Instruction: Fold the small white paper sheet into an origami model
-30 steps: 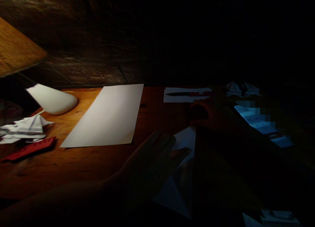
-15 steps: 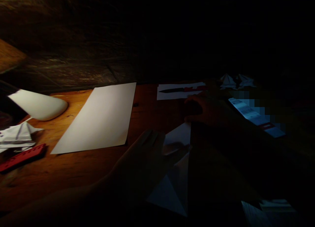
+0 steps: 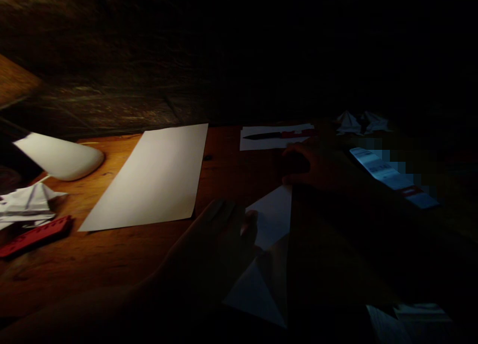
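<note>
Left hand [image 3: 218, 247] lies spread on folded paper [image 3: 272, 217]; right hand [image 3: 315, 165] curls above it, grip unclear. 1 sheet [image 3: 145, 179] lies unfolded.

Wooden tabletop [image 3: 93, 269]. On it: blank white paper sheet [image 3: 144, 179], lying diagonally; folded white paper [image 3: 272, 217] at near centre; paper model [image 3: 26, 203] touching red strip [image 3: 35, 236], far left; dark, red-handled knife [image 3: 269, 135] on white sheet [image 3: 261, 145], far side.
</note>
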